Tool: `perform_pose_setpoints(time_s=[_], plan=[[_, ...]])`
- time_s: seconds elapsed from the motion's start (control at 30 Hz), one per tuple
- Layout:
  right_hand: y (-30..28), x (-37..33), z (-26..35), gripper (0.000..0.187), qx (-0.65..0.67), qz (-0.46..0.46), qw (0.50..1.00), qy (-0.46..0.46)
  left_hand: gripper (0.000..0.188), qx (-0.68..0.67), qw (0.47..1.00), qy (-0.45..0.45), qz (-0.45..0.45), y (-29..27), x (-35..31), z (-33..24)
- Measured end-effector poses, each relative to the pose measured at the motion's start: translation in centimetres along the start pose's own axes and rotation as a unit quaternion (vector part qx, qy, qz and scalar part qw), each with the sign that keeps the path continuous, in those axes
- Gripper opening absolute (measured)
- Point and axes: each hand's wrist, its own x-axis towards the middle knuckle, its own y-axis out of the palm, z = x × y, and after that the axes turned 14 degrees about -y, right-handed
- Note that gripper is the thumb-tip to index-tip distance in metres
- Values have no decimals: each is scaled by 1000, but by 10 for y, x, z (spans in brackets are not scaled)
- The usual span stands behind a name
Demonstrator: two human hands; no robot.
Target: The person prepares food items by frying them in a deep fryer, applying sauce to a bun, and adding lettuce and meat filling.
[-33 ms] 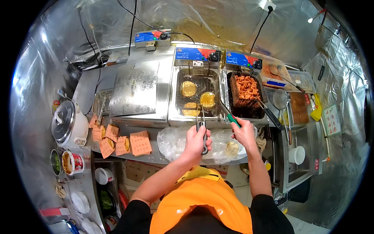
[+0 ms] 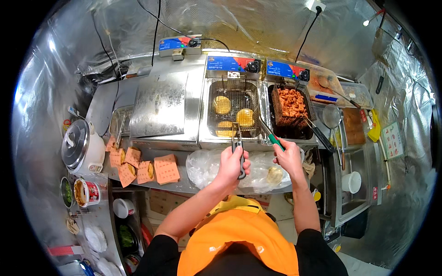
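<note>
My left hand (image 2: 235,163) is closed around the black handle of a wire fryer basket (image 2: 234,106). That basket rests in the middle fryer, and 3 round golden patties lie in it: one patty (image 2: 222,105) at the left, one (image 2: 245,117) at the right and one (image 2: 224,129) at the front. In my closed right hand (image 2: 288,158) is a green-handled metal utensil (image 2: 271,135). Its metal end reaches the right edge of the middle fryer, and I cannot tell its exact kind. Below my hands, a pale dough-like round (image 2: 274,175) lies on clear plastic film (image 2: 202,168).
The right fryer's basket holds reddish-brown fried pieces (image 2: 292,103); its black handle (image 2: 323,140) juts toward me. A metal lid (image 2: 159,106) covers the left fryer. Several filled paper pouches (image 2: 127,175) line the counter left. A white cooker (image 2: 87,147) stands beyond them; a sink (image 2: 354,202) is right.
</note>
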Motion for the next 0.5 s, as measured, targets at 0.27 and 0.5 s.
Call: perform_pose_setpoints(time_s=[0.27,0.5], plan=[[-15,-11,23,47,39,-52,998,25,18,-89,993,-67,-34,-1,40,-24],[-19,5,36,36,9,-41,998,-50,16,-39,997,-55,-41,32,5,-33]])
